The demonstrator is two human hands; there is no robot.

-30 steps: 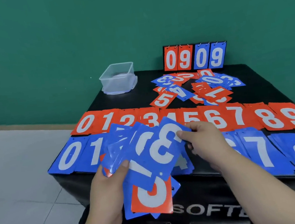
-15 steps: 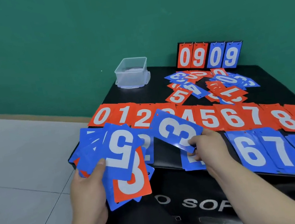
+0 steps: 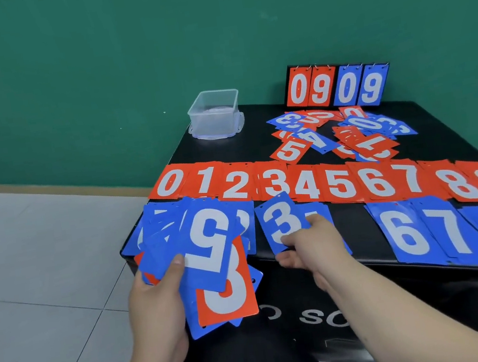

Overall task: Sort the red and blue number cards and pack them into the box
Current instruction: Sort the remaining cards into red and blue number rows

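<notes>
My left hand [image 3: 156, 303] grips a fanned stack of cards [image 3: 207, 246], a blue 5 on top and a red 3 beneath it, held over the table's front left corner. My right hand [image 3: 311, 247] pinches a blue 3 card [image 3: 280, 221] low over the front row, between a blue 2 and the blue 6 [image 3: 402, 234]. A row of red cards 0 to 9 [image 3: 309, 186] lies across the black table [image 3: 350, 220]. The clear plastic box [image 3: 214, 113] stands at the back left, with no cards visible in it.
A loose heap of mixed red and blue cards [image 3: 344, 132] lies behind the red row. A flip scoreboard [image 3: 337, 84] reading 09 09 stands at the back against the green wall. Blue 7 and 8 cards reach the front right edge. Grey floor tiles lie to the left.
My right hand drew the blue 3 off the stack and carried it right and down to the blue row. My left hand shifted left with the stack, exposing the blue 5.
</notes>
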